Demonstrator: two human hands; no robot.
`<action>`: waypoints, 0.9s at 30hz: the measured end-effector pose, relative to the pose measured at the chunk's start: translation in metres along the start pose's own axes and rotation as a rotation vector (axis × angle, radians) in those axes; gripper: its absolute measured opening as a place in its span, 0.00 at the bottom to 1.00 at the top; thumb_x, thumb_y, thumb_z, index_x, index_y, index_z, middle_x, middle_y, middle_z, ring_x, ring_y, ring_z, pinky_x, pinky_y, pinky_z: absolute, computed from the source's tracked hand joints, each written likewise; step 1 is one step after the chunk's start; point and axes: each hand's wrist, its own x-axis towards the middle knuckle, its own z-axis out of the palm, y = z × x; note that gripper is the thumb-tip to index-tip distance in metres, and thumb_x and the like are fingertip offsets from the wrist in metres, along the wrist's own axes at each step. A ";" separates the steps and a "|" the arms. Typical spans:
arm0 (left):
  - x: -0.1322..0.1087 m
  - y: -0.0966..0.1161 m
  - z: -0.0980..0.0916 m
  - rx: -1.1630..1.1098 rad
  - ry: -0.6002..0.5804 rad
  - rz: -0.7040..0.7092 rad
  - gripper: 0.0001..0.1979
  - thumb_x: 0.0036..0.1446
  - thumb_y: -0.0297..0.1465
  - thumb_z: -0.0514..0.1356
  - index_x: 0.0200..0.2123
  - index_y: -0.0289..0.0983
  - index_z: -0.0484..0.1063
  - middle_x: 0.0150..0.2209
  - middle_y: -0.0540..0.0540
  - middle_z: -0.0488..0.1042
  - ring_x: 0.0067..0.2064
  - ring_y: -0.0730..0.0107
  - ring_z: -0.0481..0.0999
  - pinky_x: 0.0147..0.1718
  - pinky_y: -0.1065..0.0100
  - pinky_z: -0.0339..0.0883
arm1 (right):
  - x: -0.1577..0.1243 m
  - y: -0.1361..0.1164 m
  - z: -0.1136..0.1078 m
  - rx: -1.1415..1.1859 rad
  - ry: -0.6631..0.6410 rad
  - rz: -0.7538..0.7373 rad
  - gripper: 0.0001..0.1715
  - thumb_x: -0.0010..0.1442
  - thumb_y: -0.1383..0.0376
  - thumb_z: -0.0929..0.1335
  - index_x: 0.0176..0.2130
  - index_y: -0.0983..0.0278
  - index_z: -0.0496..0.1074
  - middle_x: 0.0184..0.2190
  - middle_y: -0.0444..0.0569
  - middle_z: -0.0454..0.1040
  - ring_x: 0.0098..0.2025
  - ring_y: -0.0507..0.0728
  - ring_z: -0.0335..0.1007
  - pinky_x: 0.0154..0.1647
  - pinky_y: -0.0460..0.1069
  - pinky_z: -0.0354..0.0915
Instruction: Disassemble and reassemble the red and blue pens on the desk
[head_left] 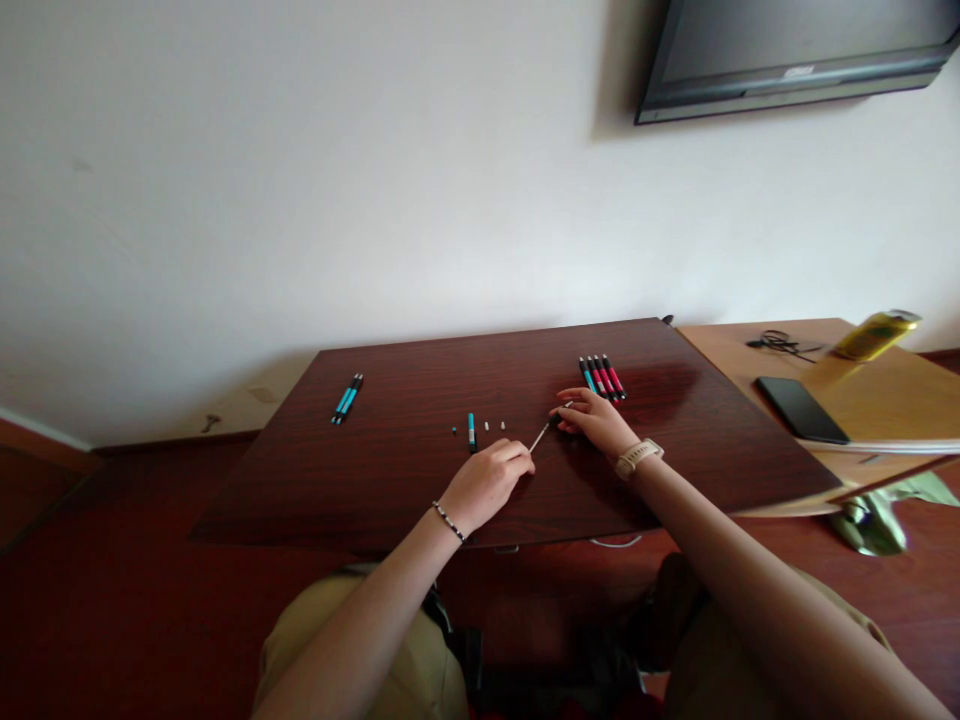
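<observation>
My left hand [489,482] rests on the dark wooden table [390,480], fingers curled around the lower end of a thin white pen refill [540,436]. My right hand [592,420] pinches the refill's upper end, where a dark pen part may sit; I cannot make it out. A teal pen barrel [472,431] lies just left of my left hand, with a tiny teal piece [454,430] and two small white bits [494,426] beside it. Several red and teal pens [601,377] lie in a row above my right hand.
Two teal pens [347,398] lie at the table's back left. A lighter wooden desk [885,400] stands at the right with a black phone [801,409], a yellow bottle [874,335] and a black cable [780,344]. A wall-mounted screen [795,50] hangs above.
</observation>
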 end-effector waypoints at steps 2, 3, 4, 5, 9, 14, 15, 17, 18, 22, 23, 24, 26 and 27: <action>0.000 0.000 0.000 0.008 -0.006 0.008 0.10 0.71 0.21 0.56 0.44 0.37 0.78 0.45 0.46 0.78 0.49 0.65 0.76 0.53 0.63 0.74 | -0.002 -0.002 0.001 0.018 -0.019 0.002 0.20 0.61 0.62 0.74 0.51 0.63 0.70 0.42 0.54 0.84 0.35 0.54 0.82 0.34 0.47 0.77; 0.000 0.000 0.000 0.010 -0.008 0.012 0.10 0.71 0.21 0.56 0.44 0.37 0.78 0.45 0.46 0.78 0.49 0.65 0.76 0.52 0.63 0.74 | -0.003 -0.003 0.002 0.023 -0.034 -0.001 0.21 0.61 0.61 0.75 0.52 0.63 0.70 0.41 0.53 0.84 0.35 0.54 0.82 0.34 0.46 0.77; 0.000 0.000 0.000 0.011 -0.008 0.015 0.10 0.71 0.22 0.57 0.44 0.37 0.78 0.45 0.46 0.78 0.49 0.65 0.76 0.52 0.63 0.74 | -0.004 -0.004 0.003 0.024 -0.052 -0.005 0.23 0.60 0.61 0.75 0.52 0.63 0.70 0.41 0.53 0.84 0.35 0.54 0.81 0.34 0.46 0.76; 0.001 0.000 0.000 0.014 -0.006 0.018 0.10 0.71 0.21 0.57 0.44 0.37 0.77 0.45 0.46 0.78 0.49 0.65 0.76 0.52 0.63 0.74 | -0.005 -0.005 0.005 0.023 -0.073 -0.006 0.25 0.60 0.60 0.75 0.53 0.63 0.69 0.40 0.53 0.84 0.34 0.54 0.81 0.33 0.46 0.76; 0.001 0.001 0.001 0.034 -0.003 0.020 0.10 0.71 0.21 0.57 0.44 0.36 0.77 0.45 0.46 0.77 0.48 0.65 0.76 0.51 0.64 0.74 | -0.011 -0.006 0.016 -0.017 -0.159 -0.001 0.30 0.59 0.60 0.76 0.57 0.63 0.66 0.36 0.49 0.84 0.29 0.53 0.79 0.30 0.45 0.74; 0.002 0.003 0.003 0.083 -0.009 0.024 0.10 0.72 0.23 0.56 0.44 0.36 0.77 0.45 0.46 0.77 0.48 0.65 0.76 0.50 0.64 0.74 | -0.018 -0.005 0.026 -0.102 -0.154 -0.015 0.29 0.62 0.59 0.73 0.58 0.62 0.64 0.34 0.47 0.84 0.22 0.51 0.75 0.21 0.43 0.69; 0.002 0.003 0.003 0.090 -0.010 0.026 0.10 0.72 0.23 0.56 0.44 0.36 0.77 0.45 0.46 0.77 0.47 0.65 0.76 0.50 0.64 0.75 | -0.020 -0.005 0.028 -0.121 -0.149 -0.018 0.29 0.63 0.59 0.73 0.59 0.62 0.64 0.34 0.47 0.84 0.21 0.51 0.75 0.20 0.43 0.68; 0.002 0.003 0.004 0.103 -0.012 0.027 0.09 0.72 0.23 0.56 0.45 0.36 0.77 0.45 0.46 0.77 0.47 0.64 0.76 0.49 0.63 0.75 | -0.023 -0.007 0.030 -0.168 -0.149 -0.036 0.31 0.64 0.58 0.72 0.62 0.61 0.63 0.33 0.45 0.83 0.20 0.51 0.74 0.19 0.43 0.67; 0.002 0.003 0.004 0.109 -0.013 0.027 0.09 0.72 0.23 0.56 0.45 0.37 0.77 0.45 0.46 0.77 0.47 0.64 0.76 0.49 0.63 0.75 | -0.025 -0.008 0.031 -0.195 -0.151 -0.052 0.33 0.64 0.59 0.72 0.64 0.60 0.63 0.32 0.44 0.83 0.20 0.51 0.75 0.20 0.43 0.67; 0.003 0.004 0.006 0.119 -0.009 0.017 0.10 0.72 0.23 0.55 0.46 0.37 0.76 0.45 0.45 0.77 0.48 0.64 0.77 0.50 0.63 0.76 | -0.033 -0.017 0.036 -0.321 -0.156 -0.148 0.30 0.65 0.61 0.70 0.65 0.56 0.68 0.33 0.42 0.83 0.23 0.52 0.76 0.27 0.45 0.72; 0.003 0.005 0.007 0.118 -0.008 0.015 0.10 0.73 0.24 0.55 0.46 0.37 0.76 0.46 0.45 0.77 0.49 0.64 0.77 0.50 0.62 0.76 | -0.035 -0.019 0.037 -0.354 -0.159 -0.177 0.27 0.65 0.62 0.70 0.63 0.56 0.71 0.34 0.42 0.83 0.25 0.52 0.77 0.29 0.46 0.73; 0.004 0.006 0.007 0.116 -0.006 0.013 0.10 0.73 0.24 0.55 0.47 0.37 0.76 0.46 0.45 0.77 0.49 0.64 0.77 0.51 0.62 0.76 | -0.037 -0.021 0.038 -0.387 -0.163 -0.204 0.23 0.66 0.63 0.70 0.60 0.56 0.74 0.35 0.43 0.83 0.26 0.52 0.78 0.32 0.46 0.73; 0.005 0.007 0.009 0.112 0.000 0.006 0.09 0.73 0.25 0.54 0.47 0.37 0.75 0.47 0.45 0.77 0.50 0.64 0.78 0.51 0.62 0.76 | -0.039 -0.023 0.038 -0.460 -0.167 -0.254 0.18 0.67 0.63 0.69 0.55 0.57 0.78 0.36 0.44 0.83 0.29 0.53 0.79 0.36 0.48 0.74; 0.005 0.008 0.009 0.110 0.002 0.001 0.09 0.74 0.25 0.54 0.48 0.37 0.75 0.47 0.45 0.77 0.50 0.64 0.78 0.52 0.62 0.76 | -0.039 -0.023 0.038 -0.502 -0.162 -0.278 0.17 0.67 0.64 0.69 0.54 0.57 0.79 0.37 0.44 0.84 0.31 0.54 0.79 0.38 0.48 0.74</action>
